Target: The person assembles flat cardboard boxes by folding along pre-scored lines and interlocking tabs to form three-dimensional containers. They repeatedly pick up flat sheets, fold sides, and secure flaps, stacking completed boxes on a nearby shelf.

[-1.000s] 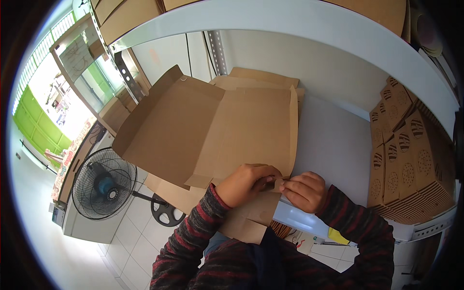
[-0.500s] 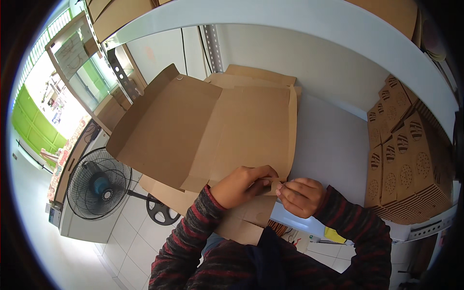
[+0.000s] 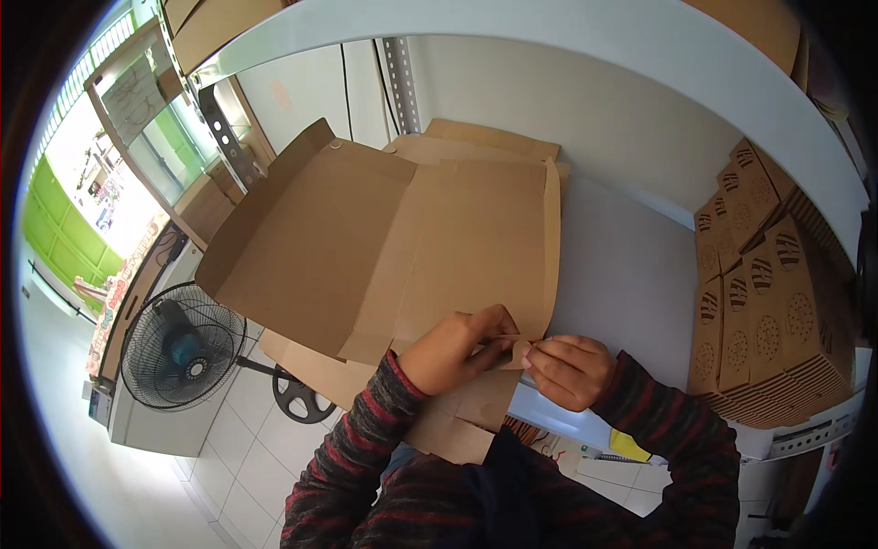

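A brown cardboard box point(image 3: 476, 238) lies opened out in front of me, its lid panel spread to the left and its side flap raised along the right edge. At its near right corner, my left hand point(image 3: 460, 350) pinches the cardboard between thumb and fingers. Close beside it, my right hand point(image 3: 571, 371) grips a small flap point(image 3: 520, 353) at that same corner with curled fingertips. The fingers partly hide the corner folds. Beneath the box lie more flat cardboard pieces point(image 3: 462, 412), reaching toward my body.
Stacks of folded printed cardboard boxes point(image 3: 764, 311) stand at the right on the grey shelf point(image 3: 622, 265). A white shelf beam point(image 3: 512, 23) arches overhead, with cardboard above it. To the left stands a black floor fan point(image 3: 183, 348) on the tiled floor. Something yellow point(image 3: 629, 446) sits below the shelf edge.
Both hands stay at the box's near right corner, with only slight finger movement. The left hand's fingers have risen a little, and the view has shifted slightly.
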Motion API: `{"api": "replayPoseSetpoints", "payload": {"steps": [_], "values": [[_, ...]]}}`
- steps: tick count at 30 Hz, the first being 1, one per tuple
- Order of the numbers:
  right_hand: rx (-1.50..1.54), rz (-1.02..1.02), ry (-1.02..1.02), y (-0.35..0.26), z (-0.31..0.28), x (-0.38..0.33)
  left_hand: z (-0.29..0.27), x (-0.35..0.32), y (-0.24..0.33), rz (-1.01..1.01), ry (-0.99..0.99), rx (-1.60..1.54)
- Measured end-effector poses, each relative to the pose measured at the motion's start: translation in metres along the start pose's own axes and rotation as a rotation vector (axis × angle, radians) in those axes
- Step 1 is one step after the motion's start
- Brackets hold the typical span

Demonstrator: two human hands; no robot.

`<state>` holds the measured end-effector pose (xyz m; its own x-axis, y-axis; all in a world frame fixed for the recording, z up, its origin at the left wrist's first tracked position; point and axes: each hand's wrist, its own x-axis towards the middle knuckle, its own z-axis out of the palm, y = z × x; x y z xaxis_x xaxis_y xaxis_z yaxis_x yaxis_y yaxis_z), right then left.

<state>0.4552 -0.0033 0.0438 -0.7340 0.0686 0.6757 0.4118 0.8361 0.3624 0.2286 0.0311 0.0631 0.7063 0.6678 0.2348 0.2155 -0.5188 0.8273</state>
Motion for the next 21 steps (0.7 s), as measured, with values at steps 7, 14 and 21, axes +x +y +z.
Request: {"api": "replayPoseSetpoints", "payload": {"steps": [7,14,21], "values": [[0.041,0.108,-0.006,-0.003,-0.0012,0.0047,-0.0002,0.0016,0.0005,0.078,0.009,0.063],[0.007,0.169,0.012,-0.0063,0.0005,0.0057,0.0016,0.0,-0.0042,0.096,0.033,0.094],[-0.019,0.152,0.0,-0.005,-0.0008,0.006,0.0081,-0.0034,-0.0025,0.069,0.092,0.115]]}}
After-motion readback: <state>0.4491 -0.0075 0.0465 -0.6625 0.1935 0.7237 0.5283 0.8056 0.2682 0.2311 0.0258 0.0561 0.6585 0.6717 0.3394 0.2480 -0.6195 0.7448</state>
